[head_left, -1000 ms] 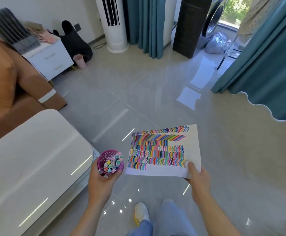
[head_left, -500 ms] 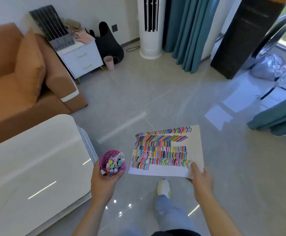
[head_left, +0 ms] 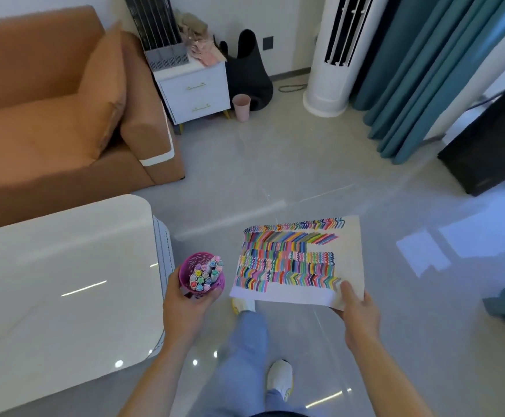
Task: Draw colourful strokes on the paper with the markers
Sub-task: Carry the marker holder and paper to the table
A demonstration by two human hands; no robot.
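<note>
A purple cup [head_left: 202,285] of markers [head_left: 206,272] is gripped by the left hand [head_left: 186,308], beside the counter's [head_left: 61,281] right edge. The paper's [head_left: 300,260] near right corner is pinched by the right hand [head_left: 358,314], thumb on top.

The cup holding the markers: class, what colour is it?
The cup is purple, with pale squiggles inside; head view.
</note>
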